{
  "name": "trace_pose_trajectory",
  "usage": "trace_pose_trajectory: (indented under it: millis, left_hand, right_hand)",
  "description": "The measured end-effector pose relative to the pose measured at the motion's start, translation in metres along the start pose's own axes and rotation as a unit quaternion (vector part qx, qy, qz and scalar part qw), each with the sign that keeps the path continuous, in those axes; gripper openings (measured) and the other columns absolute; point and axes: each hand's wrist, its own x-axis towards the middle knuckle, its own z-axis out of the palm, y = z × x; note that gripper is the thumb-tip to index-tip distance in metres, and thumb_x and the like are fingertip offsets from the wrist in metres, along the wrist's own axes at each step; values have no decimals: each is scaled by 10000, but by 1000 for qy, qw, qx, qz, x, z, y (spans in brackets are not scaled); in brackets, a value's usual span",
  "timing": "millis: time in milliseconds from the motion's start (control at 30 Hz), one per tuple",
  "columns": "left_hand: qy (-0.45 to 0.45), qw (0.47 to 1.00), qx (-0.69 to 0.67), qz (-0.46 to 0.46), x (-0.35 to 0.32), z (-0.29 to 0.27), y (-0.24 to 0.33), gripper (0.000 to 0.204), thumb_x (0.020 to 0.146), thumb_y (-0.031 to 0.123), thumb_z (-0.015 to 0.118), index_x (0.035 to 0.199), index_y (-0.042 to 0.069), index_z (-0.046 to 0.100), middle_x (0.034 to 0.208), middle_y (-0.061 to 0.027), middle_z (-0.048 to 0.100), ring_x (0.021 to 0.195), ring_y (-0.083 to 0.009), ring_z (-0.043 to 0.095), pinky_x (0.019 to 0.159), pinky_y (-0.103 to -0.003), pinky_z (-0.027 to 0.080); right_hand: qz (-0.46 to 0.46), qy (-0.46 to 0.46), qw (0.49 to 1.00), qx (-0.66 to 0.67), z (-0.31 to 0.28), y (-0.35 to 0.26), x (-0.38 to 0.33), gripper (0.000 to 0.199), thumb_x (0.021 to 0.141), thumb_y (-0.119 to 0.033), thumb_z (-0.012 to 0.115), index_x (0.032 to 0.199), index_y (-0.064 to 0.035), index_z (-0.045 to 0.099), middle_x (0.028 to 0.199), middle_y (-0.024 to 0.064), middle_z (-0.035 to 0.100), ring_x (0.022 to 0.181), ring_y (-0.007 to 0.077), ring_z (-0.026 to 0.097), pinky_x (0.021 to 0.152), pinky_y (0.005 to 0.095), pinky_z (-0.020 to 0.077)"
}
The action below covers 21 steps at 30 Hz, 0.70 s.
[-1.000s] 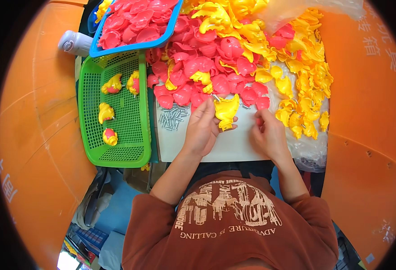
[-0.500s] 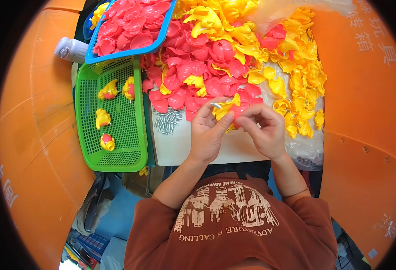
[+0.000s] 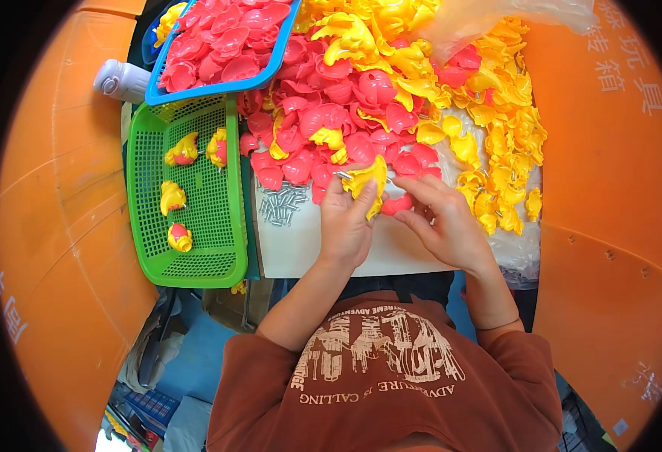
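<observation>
My left hand point(image 3: 348, 230) is closed on a yellow moulded plastic piece point(image 3: 366, 183), with a metal pin point(image 3: 344, 175) sticking out from its left end. To the right of it, my right hand point(image 3: 445, 224) is bent round a small red plastic piece point(image 3: 397, 204), which sits between its thumb and fingers. A small metallic glint shows by the right index fingertip; I cannot make out what it is. The two pieces are close together above the white tabletop point(image 3: 293, 252). Left of my hands lies a heap of small metal pins point(image 3: 283, 203).
A green basket point(image 3: 234, 226) at the left holds several yellow-and-red assembled pieces point(image 3: 173, 197). Partly above it stands a blue basket point(image 3: 267, 71) of red shells. Heaps of red shells point(image 3: 323, 117) and yellow parts point(image 3: 508, 135) cover the far table. Orange panels point(image 3: 610, 226) flank both sides.
The red piece has come apart from the yellow one and sits lower, beside my right thumb. My left hand has turned the yellow piece more upright, and my right fingers have spread slightly.
</observation>
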Motion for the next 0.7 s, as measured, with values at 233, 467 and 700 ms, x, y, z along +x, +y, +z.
trace_pose_trajectory:
  millis: [233, 467, 700]
  left_hand:
    - [-21, 992, -103, -73, 1, 23, 23, 493, 979, 476, 236, 1236, 83, 388, 1230, -94, 492, 1100, -208, 498, 888, -360, 407]
    - [-45, 987, -127, -86, -10, 33, 23, 611, 947, 567, 119, 1220, 81, 370, 1232, -104, 475, 1122, -221, 472, 960, -372, 342]
    - [-42, 988, -129, -71, -14, 37, 22, 626, 942, 575, 107, 1213, 72, 363, 1230, -112, 463, 1136, -227, 459, 968, -368, 333]
  right_hand:
    - [92, 54, 965, 238, 0, -8, -7, 94, 765, -45, 688, 847, 0, 679, 920, 123, 632, 839, 174, 618, 725, 302, 490]
    - [-53, 154, 979, 122, 39, 7, 5, 97, 761, -114, 707, 816, -35, 696, 1157, 160, 532, 1149, 268, 438, 933, 380, 353]
    - [-15, 191, 957, 220, 45, 6, 2, 91, 765, -125, 705, 811, -47, 699, 1250, 161, 454, 1133, 240, 438, 874, 331, 355]
